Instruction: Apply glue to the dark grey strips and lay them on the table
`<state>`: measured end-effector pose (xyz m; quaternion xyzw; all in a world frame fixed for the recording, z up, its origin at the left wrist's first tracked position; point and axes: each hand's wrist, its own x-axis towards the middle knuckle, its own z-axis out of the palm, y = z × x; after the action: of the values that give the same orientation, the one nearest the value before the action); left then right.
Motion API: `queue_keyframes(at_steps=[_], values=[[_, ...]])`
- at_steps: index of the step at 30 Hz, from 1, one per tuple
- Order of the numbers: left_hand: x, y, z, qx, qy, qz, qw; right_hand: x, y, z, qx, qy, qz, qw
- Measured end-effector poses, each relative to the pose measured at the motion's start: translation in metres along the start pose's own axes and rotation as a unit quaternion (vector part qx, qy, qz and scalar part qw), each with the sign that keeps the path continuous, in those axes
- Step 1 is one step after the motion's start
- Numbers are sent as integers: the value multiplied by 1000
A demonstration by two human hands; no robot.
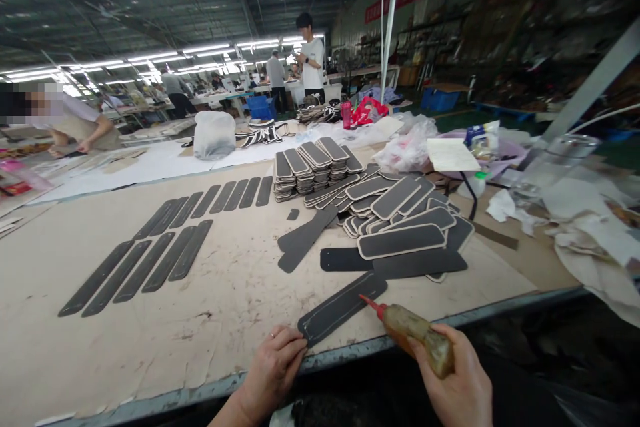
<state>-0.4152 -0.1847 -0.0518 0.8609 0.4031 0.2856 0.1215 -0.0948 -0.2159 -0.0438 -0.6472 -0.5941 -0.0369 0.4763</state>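
just beyond the left hand (277,361), which pinches its near corner, lies the dark strip (337,312); the right hand (463,380) is wrapped around the squeeze bottle (413,330), red nozzle (375,307) near the strip's edge. i'd squeeze lightly, evenly, with that corner pinned.

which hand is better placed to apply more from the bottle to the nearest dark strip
Probably the right hand: it already holds the bottle, its red nozzle over the dark strip. The left hand, at the strip's near end, seems better placed to steady it.
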Motion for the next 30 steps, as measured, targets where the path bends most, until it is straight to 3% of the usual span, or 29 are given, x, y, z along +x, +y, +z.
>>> queue_keyframes(at_steps=[4,7,15,19,23,30], values=[[3,2,1,6,-6,-2,1000,-13,-24,15,113,-72,-22,991],[5,3,2,15,6,0,1000,-15,-29,21,131,-102,-34,986],[8,2,4,20,38,24,999,14,2,8,9,28,10,1000],[8,-1,1,18,31,31,999,10,6,12,23,6,41,999],[13,-2,-8,20,-19,38,999,3,6,13,55,-25,53,997],[19,1,-11,25,-60,39,997,28,16,7,-4,65,70,995]])
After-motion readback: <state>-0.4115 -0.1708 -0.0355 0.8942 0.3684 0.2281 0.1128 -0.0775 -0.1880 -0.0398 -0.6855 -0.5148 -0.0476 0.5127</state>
